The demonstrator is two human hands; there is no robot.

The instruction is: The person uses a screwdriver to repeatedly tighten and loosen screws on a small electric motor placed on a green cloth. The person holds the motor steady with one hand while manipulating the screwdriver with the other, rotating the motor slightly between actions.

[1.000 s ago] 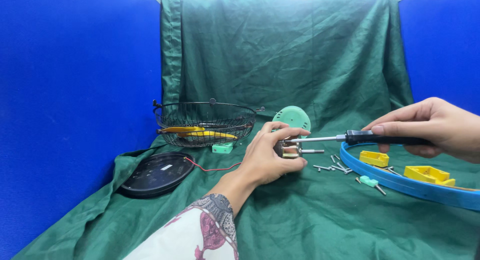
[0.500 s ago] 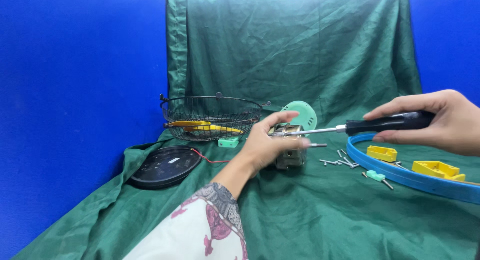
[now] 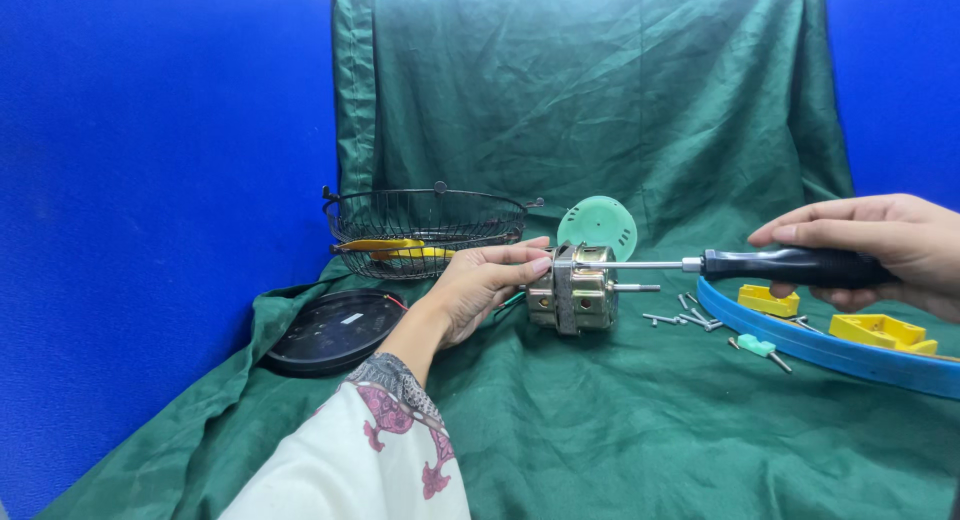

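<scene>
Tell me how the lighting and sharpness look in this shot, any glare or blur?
Head view: light is even and bright, with only soft shadows in the folds of the green cloth. The motor and the screwdriver are sharp, with mild shine on the metal. The left hand is crisp; the sleeve near the lens is slightly soft. The right hand is cut by the frame edge.

Lighting: bright, even, from above you; soft shadows under the wire basket (image 3: 428, 232) and in the green cloth (image 3: 600, 110) folds. Glare: faint sheen on the black round plate (image 3: 333, 330). Focus: sharp centre, your sleeve (image 3: 370, 460) at lower frame slightly soft.
</scene>
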